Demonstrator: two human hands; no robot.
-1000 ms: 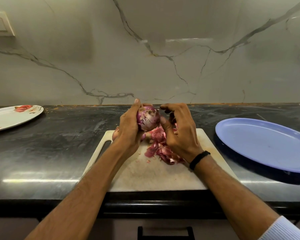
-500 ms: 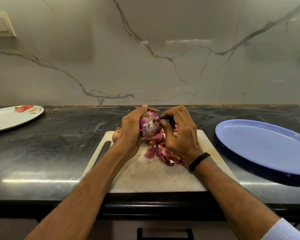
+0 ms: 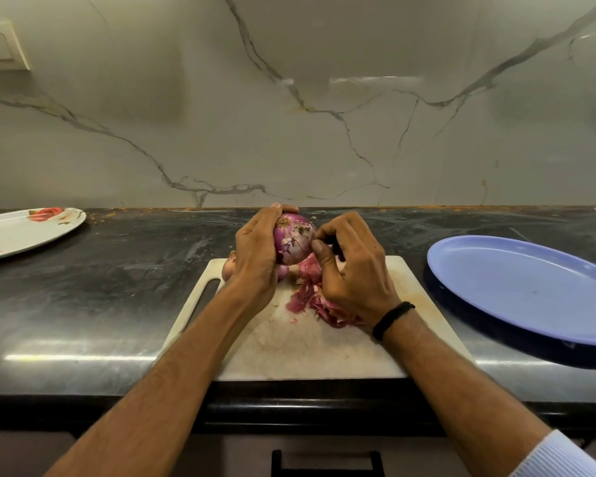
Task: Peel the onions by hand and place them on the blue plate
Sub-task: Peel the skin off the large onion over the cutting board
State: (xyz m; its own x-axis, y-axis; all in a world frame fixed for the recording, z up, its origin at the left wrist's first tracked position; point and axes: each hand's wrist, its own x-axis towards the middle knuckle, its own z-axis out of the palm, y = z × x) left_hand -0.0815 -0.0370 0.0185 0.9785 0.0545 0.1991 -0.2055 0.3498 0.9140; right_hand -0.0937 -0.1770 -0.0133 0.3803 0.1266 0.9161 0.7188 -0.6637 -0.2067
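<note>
Purple onion [image 3: 295,239] in left hand [image 3: 255,261] grip, right hand [image 3: 353,273] pinching its side

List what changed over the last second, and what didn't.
The left hand tightened its grip on the onion: its thumb, raised a second ago, now curls over the top. The right hand closed in, thumb and curled fingers pinching at its side. Unmoved: peel pile, cutting board, blue plate.
</note>
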